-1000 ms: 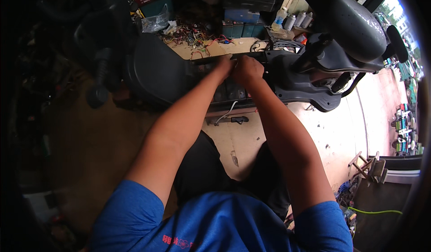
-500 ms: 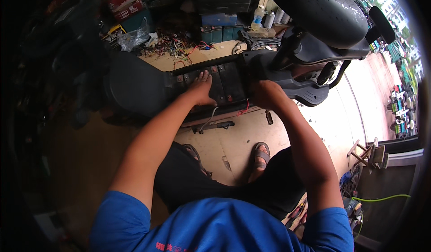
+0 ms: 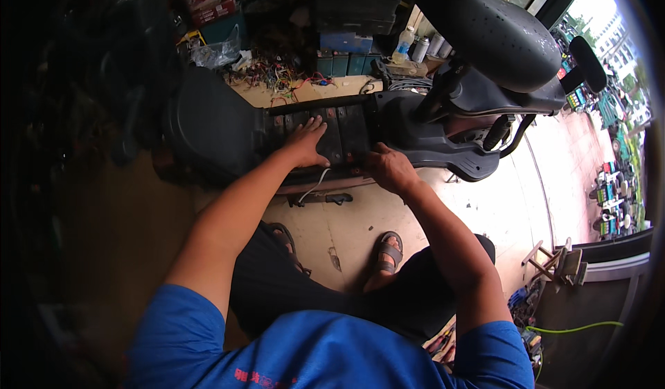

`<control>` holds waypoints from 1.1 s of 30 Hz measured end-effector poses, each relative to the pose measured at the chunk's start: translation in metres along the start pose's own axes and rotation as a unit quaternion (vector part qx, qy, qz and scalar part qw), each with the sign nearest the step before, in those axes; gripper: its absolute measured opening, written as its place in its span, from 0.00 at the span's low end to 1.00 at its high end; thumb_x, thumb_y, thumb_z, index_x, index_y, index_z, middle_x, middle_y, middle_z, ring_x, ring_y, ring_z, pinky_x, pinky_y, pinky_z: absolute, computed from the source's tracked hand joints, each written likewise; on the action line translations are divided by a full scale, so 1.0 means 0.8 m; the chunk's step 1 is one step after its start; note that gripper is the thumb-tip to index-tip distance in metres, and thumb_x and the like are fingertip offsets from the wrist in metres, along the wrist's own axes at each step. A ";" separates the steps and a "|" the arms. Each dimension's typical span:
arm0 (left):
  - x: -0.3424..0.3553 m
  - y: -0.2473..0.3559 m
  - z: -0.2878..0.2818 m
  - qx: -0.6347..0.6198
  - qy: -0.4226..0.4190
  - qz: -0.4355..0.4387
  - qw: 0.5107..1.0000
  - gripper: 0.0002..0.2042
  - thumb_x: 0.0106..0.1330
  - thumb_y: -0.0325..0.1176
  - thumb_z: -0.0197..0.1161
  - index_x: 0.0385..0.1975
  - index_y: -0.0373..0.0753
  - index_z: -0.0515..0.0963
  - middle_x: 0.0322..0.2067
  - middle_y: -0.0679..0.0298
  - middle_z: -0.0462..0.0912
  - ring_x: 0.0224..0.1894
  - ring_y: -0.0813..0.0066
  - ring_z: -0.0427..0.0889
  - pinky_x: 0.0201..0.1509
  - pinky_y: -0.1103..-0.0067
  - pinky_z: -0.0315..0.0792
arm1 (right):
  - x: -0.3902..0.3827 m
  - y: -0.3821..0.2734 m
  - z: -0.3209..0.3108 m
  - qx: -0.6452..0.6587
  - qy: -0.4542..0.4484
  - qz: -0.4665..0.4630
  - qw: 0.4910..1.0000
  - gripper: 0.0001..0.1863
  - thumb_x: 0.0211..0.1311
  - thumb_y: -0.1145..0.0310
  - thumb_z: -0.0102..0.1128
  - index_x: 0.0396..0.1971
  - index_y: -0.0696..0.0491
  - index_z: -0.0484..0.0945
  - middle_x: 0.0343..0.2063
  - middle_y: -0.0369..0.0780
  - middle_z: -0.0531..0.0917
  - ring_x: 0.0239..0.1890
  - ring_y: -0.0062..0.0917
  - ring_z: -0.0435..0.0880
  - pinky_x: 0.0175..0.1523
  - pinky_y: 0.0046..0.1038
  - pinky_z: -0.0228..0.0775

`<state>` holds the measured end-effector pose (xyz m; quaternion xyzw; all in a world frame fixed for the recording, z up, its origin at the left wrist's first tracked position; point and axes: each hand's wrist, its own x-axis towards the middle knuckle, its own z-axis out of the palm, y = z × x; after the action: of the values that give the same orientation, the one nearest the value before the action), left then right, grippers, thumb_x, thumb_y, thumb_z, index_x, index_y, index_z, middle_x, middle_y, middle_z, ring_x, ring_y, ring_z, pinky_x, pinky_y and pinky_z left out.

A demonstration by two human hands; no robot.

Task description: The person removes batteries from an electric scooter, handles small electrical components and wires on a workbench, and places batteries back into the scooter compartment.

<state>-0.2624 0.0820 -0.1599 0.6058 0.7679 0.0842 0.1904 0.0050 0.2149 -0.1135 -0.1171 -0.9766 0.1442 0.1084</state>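
Single view only, head camera, left of pair worn on my head. Looks steeply down and forward over my chest and knees. My forearms enter from lower edge, reach up to mid-frame. Left hand (image 3: 305,143) and right hand (image 3: 389,169) sit near centre, at arm's reach, on scooter footboard (image 3: 343,131). Scooter seat (image 3: 488,32) at upper right, floor (image 3: 332,223) below. Fisheye bends edges, dark rim at corners. No second view to share.
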 end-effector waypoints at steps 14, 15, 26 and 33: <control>-0.024 0.060 -0.008 -0.107 0.142 0.069 0.982 0.23 0.54 0.36 0.75 0.51 0.38 0.84 0.50 0.53 0.86 0.59 0.52 0.81 0.65 0.65 0.74 | 0.022 -0.012 0.039 0.094 0.074 0.040 0.992 0.16 0.70 0.56 0.62 0.27 0.52 0.82 0.29 0.47 0.84 0.35 0.48 0.84 0.39 0.45 0.76; -0.019 0.063 -0.005 -0.109 0.143 0.076 0.981 0.21 0.55 0.35 0.74 0.50 0.39 0.85 0.48 0.54 0.86 0.57 0.52 0.81 0.63 0.64 0.75 | 0.023 -0.014 0.041 0.088 0.076 0.052 0.992 0.17 0.70 0.56 0.62 0.26 0.53 0.81 0.28 0.48 0.84 0.35 0.48 0.84 0.39 0.45 0.76; 0.019 0.056 0.043 -0.153 0.188 0.121 0.963 0.07 0.56 0.28 0.70 0.35 0.40 0.85 0.33 0.55 0.85 0.41 0.50 0.82 0.49 0.63 0.76 | 0.017 -0.027 0.065 0.038 0.137 0.056 0.988 0.11 0.61 0.70 0.62 0.40 0.45 0.90 0.31 0.44 0.84 0.37 0.44 0.84 0.42 0.42 0.77; 0.015 0.072 0.033 -0.120 0.159 0.096 0.975 0.08 0.56 0.25 0.68 0.35 0.43 0.87 0.35 0.56 0.84 0.46 0.52 0.81 0.52 0.63 0.76 | 0.017 -0.024 0.059 0.003 0.075 0.102 0.992 0.09 0.60 0.69 0.61 0.34 0.44 0.90 0.32 0.45 0.86 0.40 0.41 0.87 0.45 0.39 0.80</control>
<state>-0.2027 0.1054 -0.1654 0.6282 0.7111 0.2888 0.1278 -0.0231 0.1887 -0.1492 -0.2262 -0.9483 0.1479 0.1666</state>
